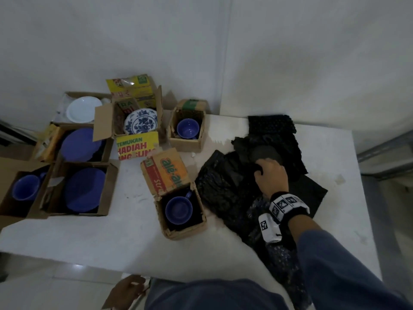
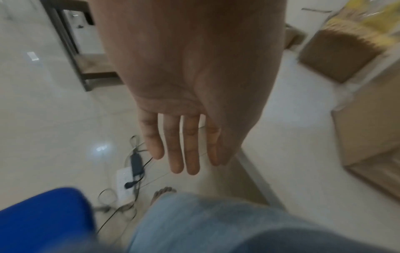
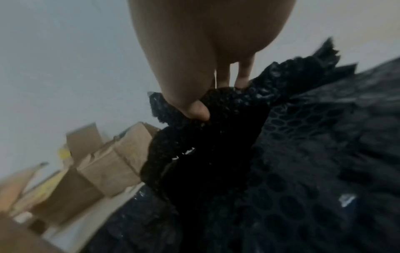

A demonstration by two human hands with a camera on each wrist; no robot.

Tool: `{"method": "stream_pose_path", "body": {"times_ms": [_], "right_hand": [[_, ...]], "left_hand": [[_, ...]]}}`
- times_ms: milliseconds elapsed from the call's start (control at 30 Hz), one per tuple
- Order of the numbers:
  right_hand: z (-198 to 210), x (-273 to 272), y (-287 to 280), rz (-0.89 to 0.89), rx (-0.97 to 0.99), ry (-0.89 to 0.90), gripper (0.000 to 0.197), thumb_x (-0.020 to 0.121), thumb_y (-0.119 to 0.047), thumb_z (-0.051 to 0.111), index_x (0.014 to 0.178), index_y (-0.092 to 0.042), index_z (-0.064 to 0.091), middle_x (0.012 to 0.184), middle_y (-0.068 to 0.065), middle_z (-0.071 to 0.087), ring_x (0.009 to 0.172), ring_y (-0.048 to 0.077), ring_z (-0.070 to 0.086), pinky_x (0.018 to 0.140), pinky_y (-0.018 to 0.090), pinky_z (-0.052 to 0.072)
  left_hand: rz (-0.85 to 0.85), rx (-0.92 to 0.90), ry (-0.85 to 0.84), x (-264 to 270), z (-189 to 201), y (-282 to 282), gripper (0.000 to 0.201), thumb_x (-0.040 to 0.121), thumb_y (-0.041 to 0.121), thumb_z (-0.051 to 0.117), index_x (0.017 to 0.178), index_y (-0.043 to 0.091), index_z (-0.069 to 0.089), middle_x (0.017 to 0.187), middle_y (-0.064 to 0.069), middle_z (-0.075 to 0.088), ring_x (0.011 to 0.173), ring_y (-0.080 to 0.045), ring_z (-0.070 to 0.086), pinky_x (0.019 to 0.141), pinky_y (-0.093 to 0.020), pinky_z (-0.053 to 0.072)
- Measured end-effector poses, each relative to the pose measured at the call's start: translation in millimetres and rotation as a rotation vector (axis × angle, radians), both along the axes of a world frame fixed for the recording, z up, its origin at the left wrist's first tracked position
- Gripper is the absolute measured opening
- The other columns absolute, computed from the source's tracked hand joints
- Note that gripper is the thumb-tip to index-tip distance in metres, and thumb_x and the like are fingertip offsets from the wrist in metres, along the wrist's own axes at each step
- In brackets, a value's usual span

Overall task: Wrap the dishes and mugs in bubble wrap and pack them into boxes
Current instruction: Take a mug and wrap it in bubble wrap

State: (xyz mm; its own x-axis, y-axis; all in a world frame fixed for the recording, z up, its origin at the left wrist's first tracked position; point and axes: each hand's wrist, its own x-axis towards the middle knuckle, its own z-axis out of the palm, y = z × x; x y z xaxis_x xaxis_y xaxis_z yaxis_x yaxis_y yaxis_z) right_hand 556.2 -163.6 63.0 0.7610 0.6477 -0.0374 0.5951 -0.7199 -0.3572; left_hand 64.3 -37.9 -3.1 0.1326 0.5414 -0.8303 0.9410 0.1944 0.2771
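Note:
Black bubble wrap [image 1: 241, 189] lies in a heap of sheets on the right half of the white table [image 1: 134, 220]. My right hand [image 1: 267, 173] reaches into the heap and pinches a fold of the bubble wrap [image 3: 207, 130] between thumb and fingers. My left hand [image 1: 128, 287] hangs below the table's near edge; in the left wrist view its fingers [image 2: 184, 150] are straight and hold nothing. Open cardboard boxes hold a blue mug [image 1: 178, 209], another blue mug [image 1: 188, 128], a blue-and-white patterned plate [image 1: 140, 121], blue plates [image 1: 83, 189] and a white plate [image 1: 83, 109].
A box with a third blue mug [image 1: 24, 187] sits at the far left. White walls close the corner behind the table. On the tiled floor lie cables and a power adapter [image 2: 136, 164], and a blue seat [image 2: 43, 220] stands beside my leg.

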Motion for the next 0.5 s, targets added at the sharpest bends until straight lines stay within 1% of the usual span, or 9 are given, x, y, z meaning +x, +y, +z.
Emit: {"method": "stream_pose_path", "body": {"times_ms": [33, 67, 133, 200, 267, 333, 433, 467, 500], "right_hand": [[1.8, -1.5, 0.1, -0.025, 0.096, 0.016, 0.025, 0.081, -0.005, 0.063, 0.105, -0.004, 0.068, 0.093, 0.013, 0.064, 0.092, 0.037, 0.062, 0.078, 0.045, 0.051], [4.8, -5.1, 0.6, -0.037, 0.193, 0.014, 0.023, 0.084, -0.006, 0.063, 0.106, -0.003, 0.067, 0.095, 0.013, 0.064, 0.091, 0.035, 0.062, 0.078, 0.044, 0.053], [13.2, -18.3, 3.0, 0.022, 0.364, -0.049, 0.019, 0.087, -0.006, 0.063, 0.105, -0.002, 0.066, 0.098, 0.011, 0.063, 0.09, 0.03, 0.061, 0.078, 0.042, 0.053], [24.4, -35.7, 7.8, 0.18, 0.497, -0.128, 0.017, 0.088, -0.004, 0.063, 0.104, -0.001, 0.067, 0.099, 0.012, 0.062, 0.087, 0.028, 0.061, 0.075, 0.038, 0.052], [35.1, -55.8, 14.1, 0.363, 0.559, -0.169, 0.016, 0.088, -0.002, 0.063, 0.102, 0.001, 0.069, 0.096, 0.013, 0.06, 0.08, 0.029, 0.06, 0.069, 0.037, 0.051], [44.0, -78.0, 20.6, 0.523, 0.587, -0.211, 0.014, 0.089, -0.001, 0.061, 0.098, 0.001, 0.071, 0.093, 0.014, 0.061, 0.075, 0.03, 0.059, 0.063, 0.036, 0.05], [53.6, -111.9, 27.1, 0.716, 0.629, -0.264, 0.013, 0.093, -0.004, 0.061, 0.093, -0.001, 0.073, 0.088, 0.016, 0.063, 0.068, 0.032, 0.058, 0.058, 0.037, 0.049], [55.9, -121.0, 28.2, 0.778, 0.637, -0.26, 0.012, 0.093, -0.005, 0.062, 0.092, -0.002, 0.074, 0.088, 0.016, 0.064, 0.067, 0.032, 0.058, 0.058, 0.038, 0.048], [56.5, -129.0, 28.7, 0.841, 0.639, -0.248, 0.012, 0.094, -0.006, 0.062, 0.092, -0.003, 0.074, 0.087, 0.015, 0.063, 0.067, 0.031, 0.058, 0.058, 0.038, 0.048]], "left_hand": [[-0.121, -0.02, 0.004, 6.3, 11.6, 5.0, 0.012, 0.088, 0.025, 0.07, 0.077, 0.023, 0.073, 0.079, 0.0, 0.074, 0.076, -0.016, 0.069, 0.074, -0.028, 0.053], [-0.224, -0.048, -0.011, 13.7, 25.9, 10.9, 0.017, 0.089, 0.028, 0.067, 0.074, 0.023, 0.072, 0.077, 0.002, 0.073, 0.077, -0.015, 0.069, 0.075, -0.027, 0.054], [-0.303, -0.15, -0.101, 31.1, 59.7, 21.0, 0.019, 0.089, 0.022, 0.066, 0.073, 0.014, 0.072, 0.074, -0.004, 0.074, 0.073, -0.017, 0.071, 0.074, -0.03, 0.057], [-0.321, -0.199, -0.279, 56.9, 101.6, 24.8, 0.015, 0.091, 0.014, 0.067, 0.079, 0.007, 0.073, 0.076, -0.009, 0.073, 0.071, -0.018, 0.07, 0.073, -0.031, 0.057], [-0.249, -0.159, -0.487, 87.1, 137.8, 23.9, 0.013, 0.094, 0.013, 0.064, 0.092, 0.002, 0.071, 0.08, -0.011, 0.072, 0.072, -0.016, 0.066, 0.071, -0.027, 0.052], [-0.108, -0.114, -0.627, 121.8, 163.8, 23.9, 0.023, 0.095, 0.023, 0.059, 0.108, 0.006, 0.068, 0.09, -0.012, 0.072, 0.081, -0.018, 0.068, 0.073, -0.026, 0.051], [0.188, -0.192, -0.758, 171.3, 179.9, 26.7, 0.045, 0.088, 0.043, 0.057, 0.125, 0.017, 0.063, 0.112, -0.01, 0.071, 0.101, -0.026, 0.07, 0.087, -0.038, 0.055], [0.274, -0.232, -0.794, 185.1, 182.6, 27.9, 0.048, 0.088, 0.046, 0.058, 0.128, 0.019, 0.061, 0.118, -0.007, 0.07, 0.107, -0.027, 0.068, 0.091, -0.042, 0.055], [0.321, -0.251, -0.825, 197.9, 184.4, 28.8, 0.048, 0.089, 0.047, 0.059, 0.129, 0.021, 0.061, 0.121, -0.004, 0.069, 0.111, -0.025, 0.066, 0.095, -0.045, 0.054]]}}
